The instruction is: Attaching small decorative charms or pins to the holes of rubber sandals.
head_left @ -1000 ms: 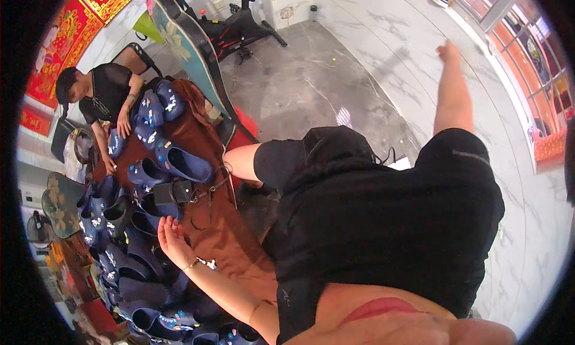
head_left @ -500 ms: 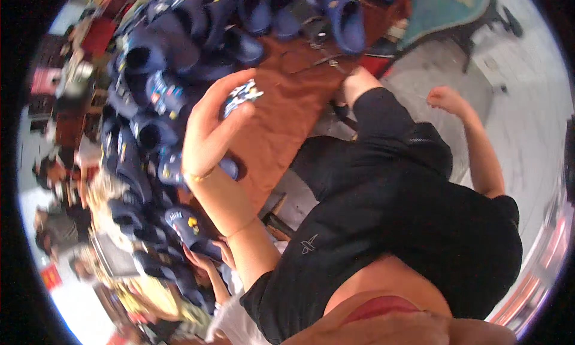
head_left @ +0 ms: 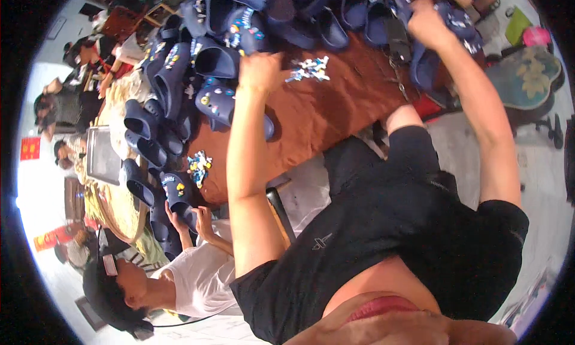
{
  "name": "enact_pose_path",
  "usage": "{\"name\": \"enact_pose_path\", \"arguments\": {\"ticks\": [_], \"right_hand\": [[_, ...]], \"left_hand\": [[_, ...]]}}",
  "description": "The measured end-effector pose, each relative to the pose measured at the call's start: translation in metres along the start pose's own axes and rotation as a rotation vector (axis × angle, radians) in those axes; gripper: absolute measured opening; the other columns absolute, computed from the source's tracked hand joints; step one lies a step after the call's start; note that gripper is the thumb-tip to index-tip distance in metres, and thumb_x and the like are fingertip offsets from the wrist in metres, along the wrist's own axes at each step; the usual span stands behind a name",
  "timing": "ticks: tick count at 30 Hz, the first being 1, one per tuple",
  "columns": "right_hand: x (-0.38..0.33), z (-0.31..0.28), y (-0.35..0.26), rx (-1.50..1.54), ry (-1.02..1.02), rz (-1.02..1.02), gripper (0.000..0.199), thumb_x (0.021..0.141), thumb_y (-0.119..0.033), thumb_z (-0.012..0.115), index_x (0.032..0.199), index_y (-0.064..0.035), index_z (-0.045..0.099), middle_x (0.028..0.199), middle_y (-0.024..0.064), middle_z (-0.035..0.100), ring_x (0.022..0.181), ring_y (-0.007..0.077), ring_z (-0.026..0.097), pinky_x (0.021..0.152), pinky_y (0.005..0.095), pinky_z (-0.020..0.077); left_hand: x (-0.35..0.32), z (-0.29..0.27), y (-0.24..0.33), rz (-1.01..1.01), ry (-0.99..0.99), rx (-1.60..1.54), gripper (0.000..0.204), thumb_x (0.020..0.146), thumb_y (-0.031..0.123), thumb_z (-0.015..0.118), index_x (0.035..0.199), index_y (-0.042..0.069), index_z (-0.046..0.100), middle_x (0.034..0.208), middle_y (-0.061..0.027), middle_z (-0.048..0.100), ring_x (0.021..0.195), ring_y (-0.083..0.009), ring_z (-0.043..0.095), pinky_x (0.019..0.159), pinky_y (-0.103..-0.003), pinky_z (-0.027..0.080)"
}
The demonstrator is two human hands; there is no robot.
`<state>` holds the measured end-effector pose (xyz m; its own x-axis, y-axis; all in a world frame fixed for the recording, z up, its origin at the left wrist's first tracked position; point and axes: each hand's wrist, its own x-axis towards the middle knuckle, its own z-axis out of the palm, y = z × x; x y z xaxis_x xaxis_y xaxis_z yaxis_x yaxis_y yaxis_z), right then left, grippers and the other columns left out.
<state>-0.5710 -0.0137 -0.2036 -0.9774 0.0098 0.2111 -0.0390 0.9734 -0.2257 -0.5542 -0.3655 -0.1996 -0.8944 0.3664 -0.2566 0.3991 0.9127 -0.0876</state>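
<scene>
while pale lettering marks one clog (head_left: 251,43) just beyond the left hand (head_left: 260,73), a small light emblem sits on the black shirt (head_left: 383,243). the other clogs (head_left: 218,61) are dark blue, smooth and round-toed, crowded along the far and left sides of the brown cloth (head_left: 341,102); several bear bright, knobbly charms. a loose pile (head_left: 310,70) of white and blue charms lies on the cloth, just right of the left hand, whose fingers are curled in; whether they hold anything, i cannot tell. the right hand (head_left: 428,28) is at a far clog (head_left: 402,1), its fingers hidden, so their spread i cannot tell. the cloth is creased, its near edge slanting past the person's leg (head_left: 402,117), with open room between the hands.
</scene>
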Motion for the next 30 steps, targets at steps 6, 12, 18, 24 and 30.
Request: {"name": "enact_pose_path", "arguments": {"ticks": [6,12,18,24,30], "right_hand": [[0.028,0.046,-0.059,-0.045,-0.494,-0.544,0.04,0.072,-0.028,0.059,0.097,0.0029,0.058,0.094,0.0156,0.061,0.088,0.0275,0.058,0.077,0.0337,0.0446],[0.072,-0.026,-0.15,1.174,-0.955,-0.638,0.048,0.082,-0.037,0.05,0.116,-0.0027,0.048,0.104,0.0089,0.058,0.092,0.0204,0.057,0.08,0.0327,0.0453],[0.157,0.092,-0.19,0.804,-0.406,0.037,0.075,0.064,-0.055,0.064,0.108,0.0042,0.051,0.102,0.0161,0.056,0.093,0.0272,0.055,0.072,0.0418,0.0458],[0.165,0.119,-0.223,0.857,-0.291,0.163,0.062,0.063,-0.047,0.066,0.087,0.0086,0.055,0.084,0.0195,0.058,0.06,0.0255,0.059,0.05,0.0347,0.0487],[0.175,0.145,-0.219,1.441,-0.331,0.396,0.037,0.069,-0.025,0.062,0.088,0.0056,0.053,0.079,0.0147,0.057,0.055,0.0223,0.059,0.044,0.0315,0.0488]], "left_hand": [[-0.047,0.033,-0.014,0.108,0.413,-0.197,0.049,0.07,0.031,0.062,0.112,0.009,0.051,0.124,-0.0164,0.041,0.118,-0.0334,0.035,0.095,-0.041,0.032],[-0.157,-0.04,-0.029,0.688,0.154,-1.079,0.054,0.075,0.024,0.061,0.118,-0.004,0.044,0.116,-0.0198,0.05,0.11,-0.0268,0.047,0.093,-0.037,0.035],[-0.18,0.052,-0.007,-0.096,0.453,-1.353,0.041,0.076,0.008,0.058,0.115,-0.002,0.047,0.112,-0.0138,0.052,0.106,-0.019,0.048,0.091,-0.031,0.037],[-0.249,0.194,0.048,-0.666,0.58,-1.93,0.033,0.085,0.016,0.051,0.113,0.001,0.049,0.104,-0.0079,0.057,0.091,-0.0137,0.054,0.08,-0.026,0.042],[-0.265,0.198,0.093,-0.893,0.492,-2.034,0.035,0.084,0.019,0.053,0.114,0.001,0.048,0.103,-0.0087,0.058,0.089,-0.013,0.056,0.075,-0.023,0.043]]}}
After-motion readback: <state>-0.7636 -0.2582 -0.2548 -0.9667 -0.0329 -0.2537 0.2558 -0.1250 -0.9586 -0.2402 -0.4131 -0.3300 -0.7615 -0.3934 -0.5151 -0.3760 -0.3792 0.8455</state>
